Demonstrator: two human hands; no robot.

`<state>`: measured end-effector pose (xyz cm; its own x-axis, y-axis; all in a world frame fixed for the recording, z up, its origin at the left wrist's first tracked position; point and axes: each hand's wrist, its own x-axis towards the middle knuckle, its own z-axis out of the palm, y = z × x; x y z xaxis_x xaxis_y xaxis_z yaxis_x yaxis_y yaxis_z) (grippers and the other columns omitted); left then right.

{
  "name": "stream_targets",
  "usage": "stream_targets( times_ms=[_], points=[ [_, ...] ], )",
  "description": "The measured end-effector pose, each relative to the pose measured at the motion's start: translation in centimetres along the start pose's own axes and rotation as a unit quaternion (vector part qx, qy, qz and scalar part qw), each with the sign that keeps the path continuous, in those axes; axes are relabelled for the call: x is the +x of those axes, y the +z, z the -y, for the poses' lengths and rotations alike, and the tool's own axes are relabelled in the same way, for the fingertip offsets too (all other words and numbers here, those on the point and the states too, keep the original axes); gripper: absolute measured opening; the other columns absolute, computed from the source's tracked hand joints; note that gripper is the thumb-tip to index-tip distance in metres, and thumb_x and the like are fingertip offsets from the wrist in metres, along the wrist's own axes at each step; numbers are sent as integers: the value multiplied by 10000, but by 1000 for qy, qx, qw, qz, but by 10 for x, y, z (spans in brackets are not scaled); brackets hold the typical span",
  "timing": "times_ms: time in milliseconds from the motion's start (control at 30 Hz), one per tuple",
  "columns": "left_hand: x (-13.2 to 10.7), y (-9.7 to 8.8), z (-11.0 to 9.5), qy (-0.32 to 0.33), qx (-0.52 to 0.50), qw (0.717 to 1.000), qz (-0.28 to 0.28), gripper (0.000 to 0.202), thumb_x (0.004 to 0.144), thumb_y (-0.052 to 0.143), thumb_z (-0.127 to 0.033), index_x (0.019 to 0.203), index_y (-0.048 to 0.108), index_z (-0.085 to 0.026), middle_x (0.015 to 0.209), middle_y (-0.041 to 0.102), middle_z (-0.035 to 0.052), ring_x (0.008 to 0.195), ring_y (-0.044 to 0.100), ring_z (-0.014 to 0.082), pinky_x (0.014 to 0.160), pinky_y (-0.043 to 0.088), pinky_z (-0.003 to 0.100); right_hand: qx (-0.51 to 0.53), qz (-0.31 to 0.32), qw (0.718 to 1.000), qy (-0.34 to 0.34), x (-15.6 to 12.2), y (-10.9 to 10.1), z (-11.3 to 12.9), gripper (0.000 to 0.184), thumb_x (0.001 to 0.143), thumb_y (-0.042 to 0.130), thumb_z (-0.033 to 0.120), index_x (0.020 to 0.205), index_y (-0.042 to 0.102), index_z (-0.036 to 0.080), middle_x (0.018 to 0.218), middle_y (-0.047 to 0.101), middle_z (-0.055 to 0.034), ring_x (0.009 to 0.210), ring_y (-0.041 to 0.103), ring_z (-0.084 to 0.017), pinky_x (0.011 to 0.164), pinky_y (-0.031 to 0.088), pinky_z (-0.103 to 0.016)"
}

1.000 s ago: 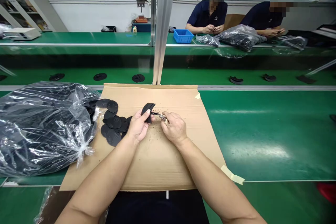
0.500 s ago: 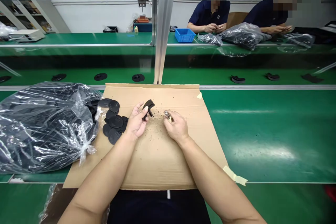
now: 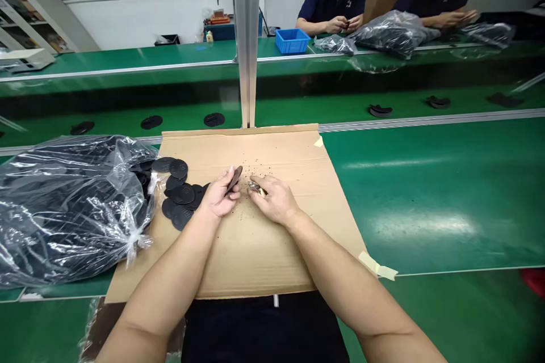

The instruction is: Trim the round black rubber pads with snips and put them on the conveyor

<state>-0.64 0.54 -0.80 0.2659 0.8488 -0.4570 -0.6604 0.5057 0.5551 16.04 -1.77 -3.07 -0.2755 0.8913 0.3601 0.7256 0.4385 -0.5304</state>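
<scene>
In the head view my left hand (image 3: 217, 197) is closed on a black plastic part (image 3: 235, 177), pinched and turned nearly edge-on above the cardboard. My right hand (image 3: 276, 202) is wrapped round a small pliers-like tool (image 3: 256, 187) with shiny metal jaws and a pale yellow handle, mostly hidden by the fingers. The tool's metal end points at the black part, with a small gap between them. Dark crumbs are scattered on the cardboard sheet (image 3: 255, 261) around both hands. Left of my left hand lies a loose pile of black discs (image 3: 182, 193).
A large clear plastic bag (image 3: 76, 210) full of black parts bulges at the left. Beyond the cardboard, several black parts (image 3: 214, 119) lie along a green strip behind a metal post (image 3: 247, 39). Two people sit across, near a blue bin (image 3: 292, 41) and plastic bags.
My left hand has turned the black part from its curved side to nearly edge-on. My right hand with the tool has come closer to it. The view has tipped down a little.
</scene>
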Motion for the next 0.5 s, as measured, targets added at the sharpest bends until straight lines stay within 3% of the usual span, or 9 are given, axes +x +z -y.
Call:
stream_targets(
  times_ms=[233, 500],
  points=[
    [-5, 5, 3, -23, 28, 999, 28, 59, 900, 540, -182, 930, 574, -144, 636, 484, -34, 373, 341, 24, 311, 224, 112, -67, 69, 995, -4, 0, -5, 10, 320, 863, 566, 290, 1155, 640, 182, 926, 680, -71, 876, 626, -202, 829, 467, -269],
    [-1, 3, 6, 6, 71, 997, 24, 164, 829, 659, -240, 927, 576, -139, 638, 510, -33, 364, 357, 26, 307, 229, 119, -75, 96, 993, -3, 1, -6, 12, 308, 860, 543, 276, 1143, 629, 189, 915, 669, -64, 874, 617, -198, 828, 450, -264]
  ],
)
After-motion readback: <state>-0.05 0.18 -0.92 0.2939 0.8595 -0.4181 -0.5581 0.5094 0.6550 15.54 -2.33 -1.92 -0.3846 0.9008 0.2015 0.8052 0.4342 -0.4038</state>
